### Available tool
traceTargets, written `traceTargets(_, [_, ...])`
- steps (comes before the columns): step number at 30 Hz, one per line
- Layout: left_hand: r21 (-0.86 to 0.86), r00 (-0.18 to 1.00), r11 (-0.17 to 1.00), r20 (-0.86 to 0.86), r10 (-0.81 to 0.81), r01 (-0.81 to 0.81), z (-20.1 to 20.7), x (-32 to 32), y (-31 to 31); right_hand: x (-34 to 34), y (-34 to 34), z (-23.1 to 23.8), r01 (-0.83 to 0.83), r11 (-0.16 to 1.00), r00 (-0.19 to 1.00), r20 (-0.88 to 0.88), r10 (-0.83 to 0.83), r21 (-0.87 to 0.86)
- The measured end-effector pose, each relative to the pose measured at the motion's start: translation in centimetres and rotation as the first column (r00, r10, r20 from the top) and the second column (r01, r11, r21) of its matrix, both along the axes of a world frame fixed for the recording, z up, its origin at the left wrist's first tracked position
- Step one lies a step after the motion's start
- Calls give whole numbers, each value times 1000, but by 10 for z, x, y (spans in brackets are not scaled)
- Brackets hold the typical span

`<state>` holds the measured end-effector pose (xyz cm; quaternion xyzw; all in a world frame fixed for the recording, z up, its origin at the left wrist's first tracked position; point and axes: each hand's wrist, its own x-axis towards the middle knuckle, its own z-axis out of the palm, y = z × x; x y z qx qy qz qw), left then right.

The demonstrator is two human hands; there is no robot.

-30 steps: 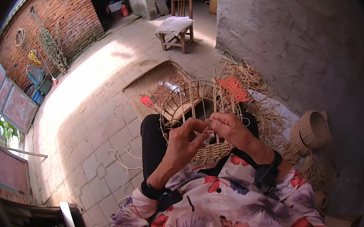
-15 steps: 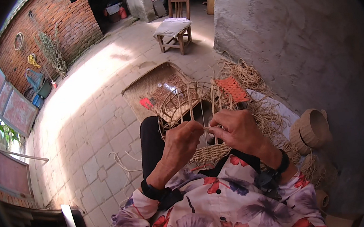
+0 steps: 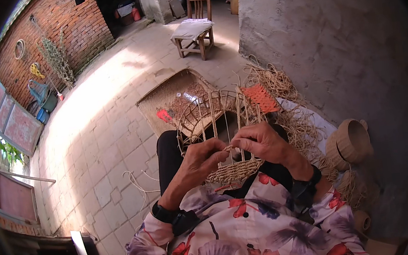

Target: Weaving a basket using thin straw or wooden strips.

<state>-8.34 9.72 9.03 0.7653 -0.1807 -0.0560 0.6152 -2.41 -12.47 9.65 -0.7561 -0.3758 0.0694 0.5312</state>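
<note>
On my lap rests a half-woven basket frame with upright wire ribs and a band of woven straw along its near edge. My left hand and my right hand meet at that edge. Both pinch a thin straw strand between the ribs, the fingertips almost touching each other. A dark band sits on each wrist, and flowered sleeves cover my forearms.
Loose straw lies heaped by the grey wall on the right, with an orange woven piece on it. Finished small baskets stand at the right. A flat woven tray lies on the paving ahead, a wooden chair farther off.
Both hands have shifted slightly along the basket's near edge and now pinch the strand closer together. The frame has tilted a little.
</note>
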Motion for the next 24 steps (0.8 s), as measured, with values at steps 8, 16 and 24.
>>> traceTargets(8, [-107,991,994,-130,10,-25,-4,2,-1,-14,6,6,56,998,996,-75,-53,34])
traceTargets(16, [-92,983,994,-181,39,-57,5,3,-4,-28,11,18,191,980,973,139,-182,-57])
traceTargets(24, [31,970,984,176,168,-176,3,-1,-20,-19,16,5,217,973,938,-292,-186,76])
